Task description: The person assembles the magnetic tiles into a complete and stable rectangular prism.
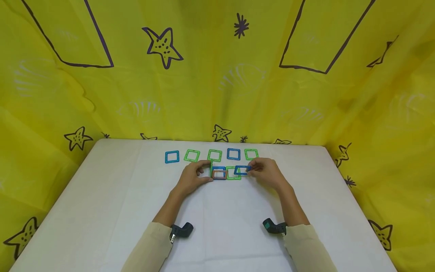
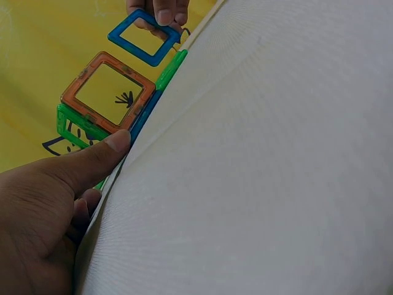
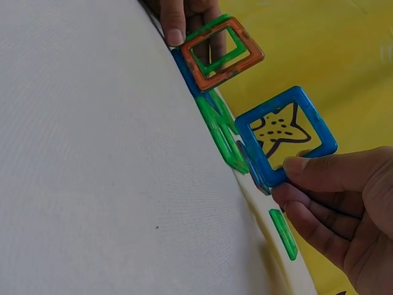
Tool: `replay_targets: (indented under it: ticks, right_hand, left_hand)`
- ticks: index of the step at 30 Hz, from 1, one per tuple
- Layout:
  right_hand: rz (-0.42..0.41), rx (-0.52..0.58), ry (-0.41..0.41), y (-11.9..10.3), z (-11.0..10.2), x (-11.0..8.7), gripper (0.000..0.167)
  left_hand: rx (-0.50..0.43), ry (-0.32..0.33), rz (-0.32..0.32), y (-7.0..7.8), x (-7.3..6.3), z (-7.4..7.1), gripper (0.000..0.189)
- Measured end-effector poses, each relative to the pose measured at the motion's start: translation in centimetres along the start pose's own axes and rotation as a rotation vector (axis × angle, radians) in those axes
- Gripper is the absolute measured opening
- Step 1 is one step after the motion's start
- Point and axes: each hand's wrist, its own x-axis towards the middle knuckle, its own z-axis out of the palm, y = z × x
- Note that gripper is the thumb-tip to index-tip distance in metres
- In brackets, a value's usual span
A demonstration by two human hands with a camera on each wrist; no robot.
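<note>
My left hand (image 1: 194, 175) grips a small frame structure, its thumb at the low front corner of an upright orange magnetic tile (image 2: 81, 78) and its fingers toward the far end of an upright green magnetic tile (image 1: 211, 170). The two upright tiles meet at a corner over a flat blue tile (image 2: 146, 117). Beside that, a green tile (image 1: 233, 178) lies flat on the right. Between thumb and fingers, my right hand (image 1: 266, 173) pinches a blue square magnetic tile (image 3: 268, 104), tilted up above the flat green one.
Along the back of the white table (image 1: 153, 219), several loose square tiles lie in a row, among them a blue tile (image 1: 172, 162) at the left end and a green tile (image 1: 251, 150) at the right. A yellow patterned curtain (image 1: 200, 94) hangs behind the table.
</note>
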Motion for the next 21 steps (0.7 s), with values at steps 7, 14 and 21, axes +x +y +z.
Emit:
replay_targets:
  ticks: [7,14,21]
  right_hand:
    - [-0.009,-0.006,-0.013,-0.3,0.4,0.0,0.013]
    - [-0.015,-0.012,-0.027,-0.7,1.1,0.0,0.014]
    - [0.000,-0.009,-0.049,-1.2,1.6,-0.1,0.013]
  left_hand:
    - [0.002,-0.005,-0.003,0.0,0.0,0.0,0.062]
    - [0.006,0.001,0.004,0.0,0.0,0.0,0.061]
    - [0.009,-0.002,0.004,0.1,0.0,0.0,0.062]
